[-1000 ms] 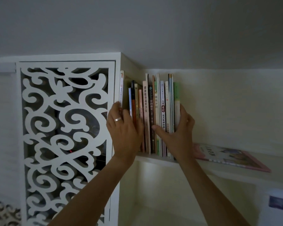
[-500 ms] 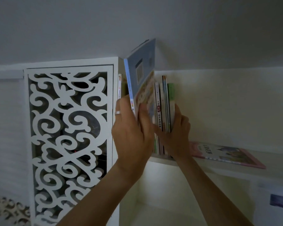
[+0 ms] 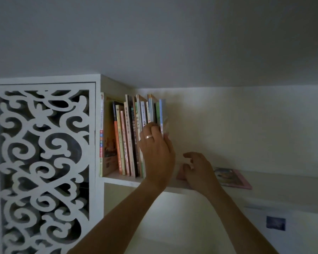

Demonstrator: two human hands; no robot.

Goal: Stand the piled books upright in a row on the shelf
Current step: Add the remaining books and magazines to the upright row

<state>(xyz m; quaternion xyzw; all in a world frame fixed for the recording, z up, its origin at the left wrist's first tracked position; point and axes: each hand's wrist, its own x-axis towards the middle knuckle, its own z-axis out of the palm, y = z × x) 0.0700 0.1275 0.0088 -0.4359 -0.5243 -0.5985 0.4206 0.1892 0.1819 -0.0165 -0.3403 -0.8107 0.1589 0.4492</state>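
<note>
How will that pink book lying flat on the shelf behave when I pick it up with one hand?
The pink book looks thin and soft-covered, so it will probably be light and may flex or droop if gripped by one edge. It lies flat on the shelf with the right hand over its near end, so it may slide rather than lift unless an edge is tipped up first.
</note>
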